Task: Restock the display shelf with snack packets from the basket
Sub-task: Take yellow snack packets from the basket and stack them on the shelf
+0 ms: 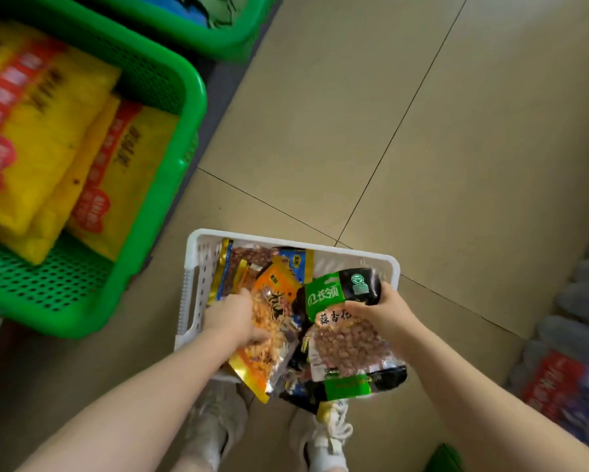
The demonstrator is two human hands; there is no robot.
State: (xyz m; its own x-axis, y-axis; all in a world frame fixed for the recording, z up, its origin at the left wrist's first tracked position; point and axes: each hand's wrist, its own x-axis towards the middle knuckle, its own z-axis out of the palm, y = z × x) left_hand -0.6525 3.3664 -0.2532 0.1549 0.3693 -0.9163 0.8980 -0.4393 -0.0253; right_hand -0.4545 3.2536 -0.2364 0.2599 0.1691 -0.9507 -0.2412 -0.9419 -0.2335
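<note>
Two green perforated plastic baskets (170, 185) sit at left, the nearer holding flat yellow packets (41, 137). At centre, a white slotted plastic basket (197, 264) rests on the beige tiled floor (422, 131), filled with glossy snack packets. Left hand (231, 318) grasps an orange foil packet (269, 335) over the basket. Right hand (388, 311) grips a green-and-black packet with a clear window of nuts (347, 335) by its top. Blurred shrink-wrapped bottles (565, 335) stand at right.
</note>
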